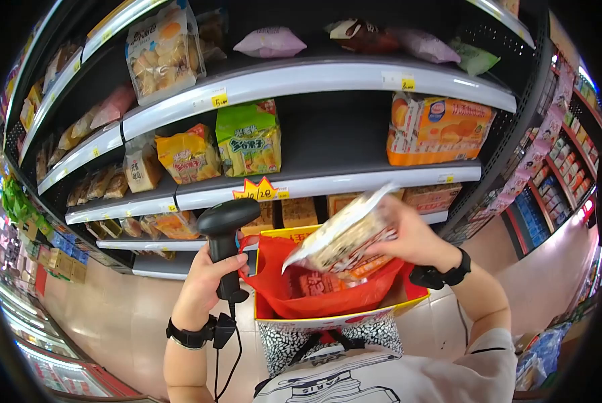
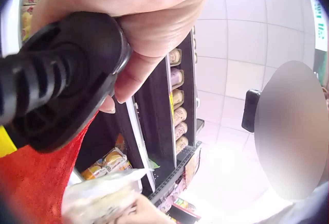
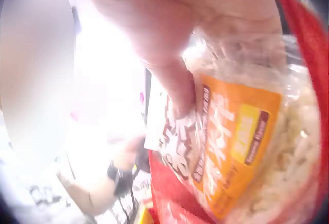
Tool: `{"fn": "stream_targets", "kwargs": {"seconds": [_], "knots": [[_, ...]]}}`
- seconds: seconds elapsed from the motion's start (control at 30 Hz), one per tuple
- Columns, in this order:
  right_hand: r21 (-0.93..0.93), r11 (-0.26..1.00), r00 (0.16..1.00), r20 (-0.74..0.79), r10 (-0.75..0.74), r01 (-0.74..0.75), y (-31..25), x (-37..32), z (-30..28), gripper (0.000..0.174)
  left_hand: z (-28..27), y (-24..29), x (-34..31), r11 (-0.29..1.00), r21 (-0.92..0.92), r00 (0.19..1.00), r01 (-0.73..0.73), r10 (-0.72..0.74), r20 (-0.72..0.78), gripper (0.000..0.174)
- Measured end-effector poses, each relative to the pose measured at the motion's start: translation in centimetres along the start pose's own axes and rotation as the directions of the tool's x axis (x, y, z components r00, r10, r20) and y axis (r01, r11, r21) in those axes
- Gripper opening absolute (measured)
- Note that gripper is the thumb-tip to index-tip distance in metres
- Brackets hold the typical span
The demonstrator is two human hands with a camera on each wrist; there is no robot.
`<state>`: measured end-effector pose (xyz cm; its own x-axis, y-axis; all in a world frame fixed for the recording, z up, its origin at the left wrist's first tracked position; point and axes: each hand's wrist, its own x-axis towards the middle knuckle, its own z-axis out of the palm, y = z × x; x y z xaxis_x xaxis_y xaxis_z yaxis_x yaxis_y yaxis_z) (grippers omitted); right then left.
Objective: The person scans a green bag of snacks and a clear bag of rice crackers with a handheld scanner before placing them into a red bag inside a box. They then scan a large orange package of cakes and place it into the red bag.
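My left hand (image 1: 205, 281) grips a black handheld barcode scanner (image 1: 228, 220) by its handle, its cord hanging down. Close to those fingers is the raised left edge of a red bag (image 1: 267, 275). My right hand (image 1: 418, 236) holds a clear snack bag (image 1: 341, 235) by its right side, tilted over the red bag's opening. Seen from the right wrist, the snack bag's orange label (image 3: 236, 136) reads "Sesame flavor" and my thumb (image 3: 180, 93) presses on the wrapper. The red bag sits inside a yellow-edged box (image 1: 408, 305), with another red package (image 1: 319, 283) in it.
Ahead stand shelves (image 1: 334, 174) with bagged snacks, among them a green pack (image 1: 248, 140), a yellow pack (image 1: 188, 154) and an orange box (image 1: 442, 127). A spiky price sign (image 1: 255, 190) sticks out from a shelf edge. Tiled floor (image 1: 482, 269) lies to the right.
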<state>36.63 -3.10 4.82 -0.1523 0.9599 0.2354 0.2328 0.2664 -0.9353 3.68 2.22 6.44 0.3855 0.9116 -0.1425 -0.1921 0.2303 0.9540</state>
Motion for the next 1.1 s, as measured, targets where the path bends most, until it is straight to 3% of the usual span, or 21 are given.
{"fn": "stream_targets", "kwargs": {"seconds": [0.07,0.1,0.17,0.23,0.3,0.33,0.43,0.47,0.53,0.67,0.73,0.77,0.83,0.93,1.1], "knots": [[0.122,0.991,0.991,-0.124,-0.043,0.058,-1.4,0.1,-2.6,0.058,0.0,0.0,0.1,1.000,-0.009,1.000,0.014,-0.014,0.004,0.033],[0.216,0.974,0.980,-0.197,-0.026,0.069,-1.0,0.1,-3.8,0.050,-0.3,-0.3,0.2,1.000,0.023,1.000,0.021,-0.021,-0.013,0.033],[0.593,0.778,0.951,-0.310,-0.015,0.206,-0.5,0.5,-5.5,0.039,-0.2,-0.5,0.2,0.999,0.050,1.000,-0.003,0.005,-0.027,0.030],[0.583,0.760,0.933,-0.350,-0.083,0.287,-0.1,1.1,-6.7,0.040,-0.5,-0.7,0.3,0.999,0.041,1.000,-0.019,0.020,-0.022,0.029],[0.882,0.380,0.960,-0.259,-0.105,0.279,-0.2,1.3,-7.6,0.051,-0.9,-0.8,0.2,0.996,0.080,0.992,-0.042,0.051,-0.115,0.028],[0.821,0.412,0.917,-0.329,-0.227,0.397,-0.1,1.7,-7.4,0.048,-1.3,-0.6,-0.1,0.992,0.121,0.987,-0.021,0.041,-0.157,0.027],[0.984,0.077,0.926,-0.126,-0.355,0.163,4.2,4.1,-9.7,0.051,-1.3,-0.2,-0.8,0.991,0.053,0.968,-0.126,0.134,-0.212,0.026],[0.988,0.011,0.917,-0.137,-0.374,0.152,3.6,4.2,-9.3,0.049,-1.3,0.0,-1.2,0.989,-0.007,0.972,-0.148,0.145,-0.184,0.026],[0.988,0.026,0.881,-0.123,-0.457,0.151,3.2,4.1,-9.0,0.050,-0.4,0.9,-2.4,0.981,-0.095,0.983,-0.168,0.159,-0.095,0.028],[0.989,0.097,0.790,-0.026,-0.612,0.107,3.7,4.6,-8.9,0.049,2.3,2.2,-4.5,0.987,-0.097,0.987,-0.124,0.133,0.092,0.037],[0.983,0.167,0.729,0.060,-0.681,0.076,3.5,5.2,-8.8,0.045,3.4,2.6,-4.8,0.994,-0.043,0.953,-0.098,0.106,0.285,0.041],[0.984,0.163,0.731,0.056,-0.680,0.076,3.3,5.1,-8.3,0.045,3.8,2.5,-4.9,0.997,-0.027,0.958,-0.068,0.073,0.277,0.040],[0.962,0.162,0.762,-0.065,-0.644,0.219,2.6,4.7,-7.4,0.042,4.5,2.5,-4.8,1.000,-0.019,0.952,-0.025,0.030,0.304,0.037],[0.957,0.180,0.757,-0.058,-0.651,0.228,2.8,5.4,-7.2,0.037,6.0,2.2,-4.0,0.995,0.101,0.954,-0.010,-0.021,0.300,0.041],[0.937,0.220,0.784,-0.083,-0.615,0.272,2.2,5.1,-6.6,0.030,7.6,2.3,-3.0,0.992,0.124,0.936,0.039,-0.080,0.344,0.039]]}}
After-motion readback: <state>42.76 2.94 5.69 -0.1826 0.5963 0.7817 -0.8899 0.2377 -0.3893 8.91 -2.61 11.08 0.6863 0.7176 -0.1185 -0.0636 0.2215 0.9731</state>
